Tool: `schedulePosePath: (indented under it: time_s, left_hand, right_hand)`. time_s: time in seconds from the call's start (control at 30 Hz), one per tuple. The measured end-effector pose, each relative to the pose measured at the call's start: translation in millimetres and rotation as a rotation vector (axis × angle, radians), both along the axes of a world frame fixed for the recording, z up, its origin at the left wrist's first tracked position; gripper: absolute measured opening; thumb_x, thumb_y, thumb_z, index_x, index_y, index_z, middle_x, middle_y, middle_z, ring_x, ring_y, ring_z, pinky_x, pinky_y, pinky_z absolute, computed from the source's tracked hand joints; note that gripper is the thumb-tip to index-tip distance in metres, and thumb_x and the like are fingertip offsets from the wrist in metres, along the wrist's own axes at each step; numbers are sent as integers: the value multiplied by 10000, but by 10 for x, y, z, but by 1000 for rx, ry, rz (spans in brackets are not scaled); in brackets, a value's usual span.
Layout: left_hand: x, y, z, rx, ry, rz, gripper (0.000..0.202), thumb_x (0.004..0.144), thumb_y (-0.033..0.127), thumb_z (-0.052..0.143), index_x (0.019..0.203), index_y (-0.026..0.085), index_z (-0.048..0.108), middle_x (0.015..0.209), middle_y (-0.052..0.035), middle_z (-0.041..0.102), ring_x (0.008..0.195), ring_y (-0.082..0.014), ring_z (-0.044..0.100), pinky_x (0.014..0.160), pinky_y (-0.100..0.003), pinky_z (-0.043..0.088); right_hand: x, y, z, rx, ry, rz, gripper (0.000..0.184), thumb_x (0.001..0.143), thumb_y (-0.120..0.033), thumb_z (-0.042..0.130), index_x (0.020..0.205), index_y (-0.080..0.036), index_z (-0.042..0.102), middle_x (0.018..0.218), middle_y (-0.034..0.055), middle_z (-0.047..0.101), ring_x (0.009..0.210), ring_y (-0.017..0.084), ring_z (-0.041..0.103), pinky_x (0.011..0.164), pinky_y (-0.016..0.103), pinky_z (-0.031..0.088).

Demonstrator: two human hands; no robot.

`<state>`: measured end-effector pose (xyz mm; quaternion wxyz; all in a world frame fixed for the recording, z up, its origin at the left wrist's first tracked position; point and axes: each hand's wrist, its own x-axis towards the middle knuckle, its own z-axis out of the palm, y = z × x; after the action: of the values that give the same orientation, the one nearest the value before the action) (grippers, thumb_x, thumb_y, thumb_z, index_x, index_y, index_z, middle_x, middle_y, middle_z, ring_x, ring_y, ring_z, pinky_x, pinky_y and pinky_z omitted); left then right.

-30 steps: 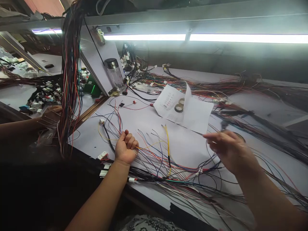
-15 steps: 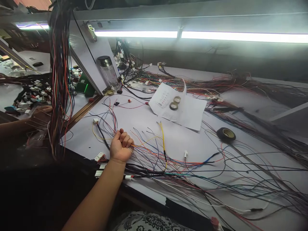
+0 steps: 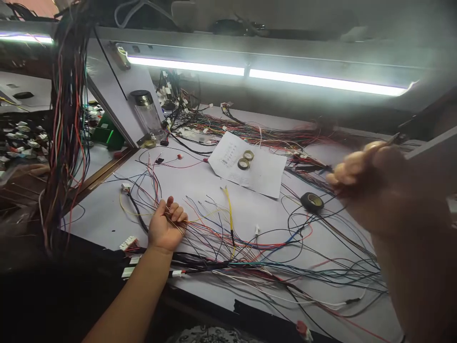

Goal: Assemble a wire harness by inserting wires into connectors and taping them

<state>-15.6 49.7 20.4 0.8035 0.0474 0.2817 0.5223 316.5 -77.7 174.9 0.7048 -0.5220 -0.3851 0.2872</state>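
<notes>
My left hand (image 3: 167, 227) rests palm up on the table, its fingers curled round a bundle of thin coloured wires (image 3: 210, 231). Wire ends fan out on both sides of that hand. Raised at the right is my right hand (image 3: 367, 174), blurred, with its fingers closed; what they hold I cannot make out. A dark tip shows by the fingers and a thin dark piece sticks out above the hand. Close to the left wrist lie white connectors (image 3: 129, 243). A yellow wire pair (image 3: 229, 209) lies beyond the bundle.
A black tape roll (image 3: 312, 203) lies left of my right hand. Two small tape rolls (image 3: 243, 164) sit on a paper sheet (image 3: 266, 174). A glass bottle (image 3: 148, 116) stands at the back left. Hanging wires (image 3: 67, 124) and another person's hand (image 3: 26, 176) are at far left.
My right hand has come into view at the right, raised over the wires. My left hand keeps its hold on the wires. The camera view has shifted, moving the scene leftward.
</notes>
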Motion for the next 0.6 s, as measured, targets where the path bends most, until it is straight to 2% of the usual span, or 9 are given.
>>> schedulePosePath:
  time_s: [0.07,0.13,0.2,0.3,0.37,0.43,0.5,0.53,0.6]
  left_hand:
    - [44,-22,47,-36,71,-65,228,929,251,413,871,116,588,588,9,515,497,-105,523,501,-250,468]
    - [77,-37,93,-111,143,-118,140,888,176,480,891,101,599,682,-38,593,630,-147,607,629,-322,527]
    - [73,-34,124,-176,183,-125,85,849,101,518,868,100,600,717,-49,621,668,-153,627,689,-349,537]
    - [-25,19,136,-205,235,-67,86,821,48,528,781,111,570,666,-20,604,616,-123,613,696,-323,531]
    - [-141,71,138,-169,356,-42,124,824,44,505,734,122,538,637,-9,587,592,-109,601,704,-306,522]
    - [-272,122,151,-101,483,-72,104,797,44,528,738,129,532,645,-13,592,603,-117,602,710,-298,509]
    - [-389,162,177,53,733,-150,105,750,85,606,830,135,560,684,-24,613,643,-147,613,709,-301,491]
    - [-435,177,194,149,939,-202,201,724,129,650,908,140,571,714,-34,628,680,-175,622,714,-313,482]
    - [-492,191,229,346,1521,-315,460,686,256,701,1106,155,543,788,-67,654,795,-252,632,754,-361,460]
  right_hand:
    - [-113,120,-18,5,160,52,147,828,-290,584,719,-252,492,672,-33,348,515,93,350,491,308,276]
    - [-138,189,-10,-3,236,59,169,852,-256,553,701,-240,477,663,-43,299,480,75,289,466,291,212]
    - [-132,218,21,-16,277,40,180,867,-214,520,694,-234,476,642,-50,259,451,70,231,453,294,150]
    - [-136,215,56,-47,300,-10,204,885,-201,490,683,-232,481,610,-54,229,437,79,198,456,311,108]
    - [-149,195,44,-73,297,-23,237,883,-208,494,649,-226,461,594,-54,218,434,83,187,457,317,93]
    - [-155,166,7,-92,297,-17,276,863,-204,518,606,-219,419,578,-56,203,430,84,169,452,320,81]
    - [-154,133,-37,-101,297,-4,315,834,-206,546,574,-214,367,566,-56,192,425,85,159,442,321,72]
    - [-153,116,-55,-100,294,1,333,819,-210,561,566,-212,344,564,-55,190,424,86,157,436,321,70]
    - [-161,87,-75,-88,255,13,355,794,-224,580,562,-210,311,565,-54,195,421,86,154,423,321,72]
